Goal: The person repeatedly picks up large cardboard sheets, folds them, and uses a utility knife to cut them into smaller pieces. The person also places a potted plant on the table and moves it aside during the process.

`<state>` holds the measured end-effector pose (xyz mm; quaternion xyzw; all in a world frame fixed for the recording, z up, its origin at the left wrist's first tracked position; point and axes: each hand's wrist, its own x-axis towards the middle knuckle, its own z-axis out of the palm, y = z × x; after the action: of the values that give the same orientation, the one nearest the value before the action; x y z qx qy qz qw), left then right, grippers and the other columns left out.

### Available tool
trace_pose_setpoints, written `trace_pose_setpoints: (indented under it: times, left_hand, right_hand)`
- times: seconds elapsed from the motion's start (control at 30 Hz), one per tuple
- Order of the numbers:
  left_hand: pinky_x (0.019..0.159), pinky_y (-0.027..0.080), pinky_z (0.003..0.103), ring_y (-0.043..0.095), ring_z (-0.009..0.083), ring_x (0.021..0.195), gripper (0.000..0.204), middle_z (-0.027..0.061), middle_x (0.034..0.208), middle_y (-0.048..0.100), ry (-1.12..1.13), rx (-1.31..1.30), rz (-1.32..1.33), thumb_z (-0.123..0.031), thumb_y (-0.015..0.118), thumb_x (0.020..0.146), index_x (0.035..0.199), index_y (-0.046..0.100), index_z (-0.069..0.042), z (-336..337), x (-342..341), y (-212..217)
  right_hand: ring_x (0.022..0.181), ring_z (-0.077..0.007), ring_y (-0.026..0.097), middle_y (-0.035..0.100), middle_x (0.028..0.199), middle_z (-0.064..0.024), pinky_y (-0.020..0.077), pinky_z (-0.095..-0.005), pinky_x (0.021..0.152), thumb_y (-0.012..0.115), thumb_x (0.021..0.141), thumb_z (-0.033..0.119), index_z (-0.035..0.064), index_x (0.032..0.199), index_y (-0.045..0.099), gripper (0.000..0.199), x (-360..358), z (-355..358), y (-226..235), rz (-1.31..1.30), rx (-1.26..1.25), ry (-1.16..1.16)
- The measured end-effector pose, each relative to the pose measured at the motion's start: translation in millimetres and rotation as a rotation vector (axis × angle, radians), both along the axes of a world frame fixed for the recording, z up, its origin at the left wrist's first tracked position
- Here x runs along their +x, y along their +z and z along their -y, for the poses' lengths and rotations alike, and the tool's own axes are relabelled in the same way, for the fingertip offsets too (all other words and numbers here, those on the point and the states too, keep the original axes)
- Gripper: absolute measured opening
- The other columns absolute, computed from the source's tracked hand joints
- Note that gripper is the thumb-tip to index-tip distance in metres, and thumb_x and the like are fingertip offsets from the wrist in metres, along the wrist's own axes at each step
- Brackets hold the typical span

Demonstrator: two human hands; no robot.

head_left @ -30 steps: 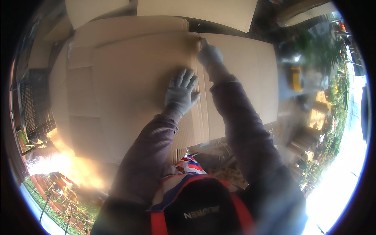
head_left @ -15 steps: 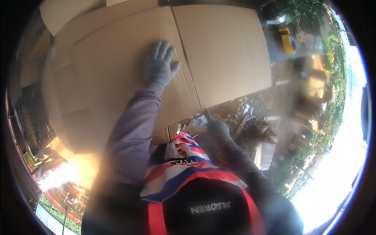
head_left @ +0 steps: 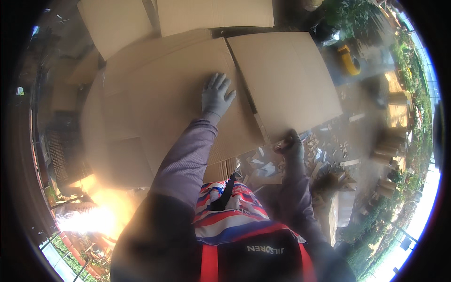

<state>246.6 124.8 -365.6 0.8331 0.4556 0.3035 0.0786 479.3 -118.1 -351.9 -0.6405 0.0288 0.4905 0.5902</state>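
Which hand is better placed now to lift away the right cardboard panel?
The right hand, probably. It already pinches the near edge of the right cardboard panel. The left hand lies flat and open on the left cardboard sheet, beside the cut, so it looks better suited to holding that sheet down.

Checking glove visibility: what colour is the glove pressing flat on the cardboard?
Grey, on the left hand against the cardboard sheet; head view.

Large cardboard sheet [head_left: 155,108] at centre; left hand [head_left: 216,95] flat on its 3 o'clock edge. Second sheet [head_left: 286,80] just beside it at 3 o'clock, a narrow gap between them. Right hand [head_left: 290,145] at that sheet's 6 o'clock corner. Scraps [head_left: 324,150] on ground at 4 o'clock. Two more sheets [head_left: 213,14] at 12 o'clock.
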Motion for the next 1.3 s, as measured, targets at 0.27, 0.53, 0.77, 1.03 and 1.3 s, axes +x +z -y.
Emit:
trace_pose_setpoints:
  times: [0.27,0.53,0.77,1.03,1.3]
  left_hand:
    - [0.087,0.049,0.037,0.059,0.0242,0.110,0.044,0.0094,0.117,0.065,-0.057,-1.207,1.324,-0.036,0.069,0.086,0.117,0.063,-0.005,7.7,-15.5,34.8]
    - [0.071,0.055,0.030,0.066,0.0192,0.074,0.028,0.0082,0.084,0.069,0.224,-1.103,1.177,0.000,0.078,0.071,0.096,0.065,0.003,105.2,-142.8,94.1]
    - [0.081,0.054,0.035,0.068,0.0258,0.086,0.061,0.0154,0.094,0.070,0.569,-0.799,0.494,-0.030,0.087,0.059,0.107,0.066,0.001,91.9,-319.1,3.7]
    - [0.082,0.052,0.032,0.065,0.0219,0.092,0.059,0.0107,0.106,0.068,0.759,-0.690,0.704,-0.012,0.087,0.062,0.114,0.062,0.003,77.7,-319.7,-32.2]
    - [0.072,0.048,0.025,0.061,0.0121,0.078,0.028,0.0003,0.090,0.067,0.635,-0.676,0.999,-0.002,0.073,0.077,0.105,0.067,-0.002,123.4,-261.3,44.4]
  right_hand:
    - [0.046,-0.0130,0.038,0.036,0.054,0.0057,0.0389,-0.0332,0.048,0.058,0.093,0.034,0.0178,0.067,0.047,0.032,-18.7,31.1,101.0,0.874,0.208,0.642]
    - [0.057,-0.0135,0.059,0.066,0.081,-0.0062,0.0490,-0.0282,0.049,0.066,0.087,0.018,0.0025,0.101,0.068,0.021,-106.5,68.0,92.7,0.061,-0.020,0.439]
    - [0.049,-0.0123,0.052,0.059,0.073,-0.0028,0.0428,-0.0238,0.045,0.070,0.085,0.016,0.0029,0.102,0.064,0.022,-13.8,47.1,42.2,0.722,0.033,0.425]
    - [0.060,-0.0125,0.060,0.062,0.076,-0.0027,0.0472,-0.0253,0.049,0.071,0.085,0.017,0.0020,0.107,0.064,0.028,-31.2,-36.0,33.2,0.074,0.019,0.705]
    - [0.053,-0.0128,0.057,0.062,0.072,-0.0043,0.0453,-0.0261,0.045,0.068,0.085,0.009,0.0027,0.096,0.064,0.013,16.7,-41.4,70.9,0.400,0.013,0.959]
